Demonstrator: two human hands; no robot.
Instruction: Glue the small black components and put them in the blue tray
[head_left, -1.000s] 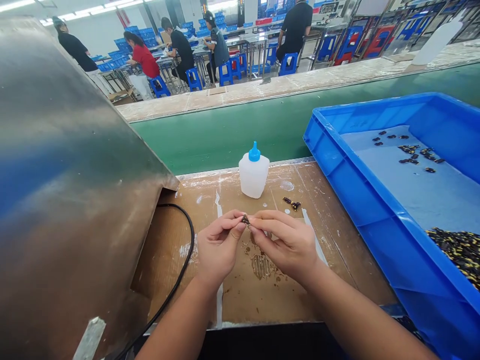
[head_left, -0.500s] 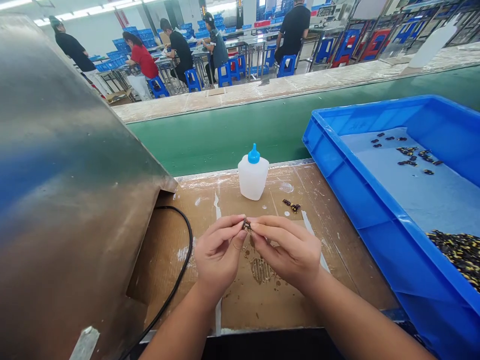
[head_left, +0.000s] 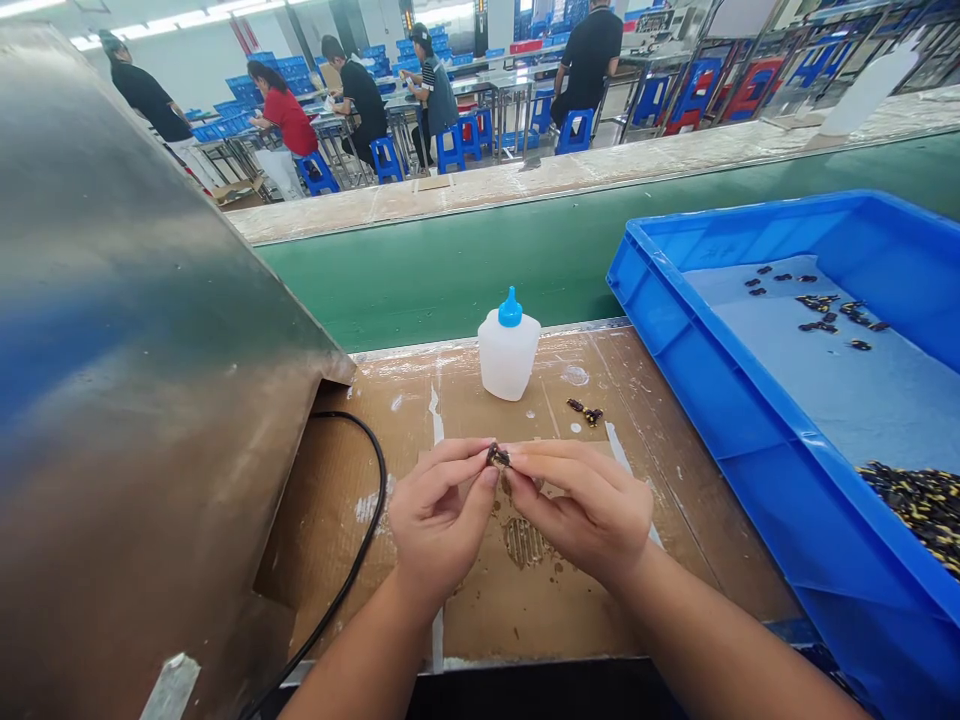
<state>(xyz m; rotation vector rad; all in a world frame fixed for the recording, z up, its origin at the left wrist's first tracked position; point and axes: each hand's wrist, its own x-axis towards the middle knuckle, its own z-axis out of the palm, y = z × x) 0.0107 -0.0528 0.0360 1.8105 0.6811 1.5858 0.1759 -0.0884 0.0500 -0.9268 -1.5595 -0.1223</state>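
A small dark part [head_left: 497,456] is pinched between the fingertips of both hands, above the cardboard-covered bench [head_left: 555,610]. My left hand [head_left: 442,515] grips its left side with thumb and forefinger. From the right, my right hand [head_left: 585,505] holds its other side, fingers closed. Behind the hands stands a white bottle [head_left: 508,358] with a blue nozzle cap. A few black and yellow parts [head_left: 585,411] lie on the bench beyond my right hand.
At the right, a blue bin [head_left: 720,400] holds many black and yellow parts [head_left: 915,510]. A metal housing [head_left: 142,380] fills the left, with a black cable [head_left: 375,500] beside it. Behind runs a green belt [head_left: 420,275]; several people sit or stand farther off.
Both hands have shifted very slightly, and the dark part between the fingertips is turned and shows more. The right hand sits a little farther right.
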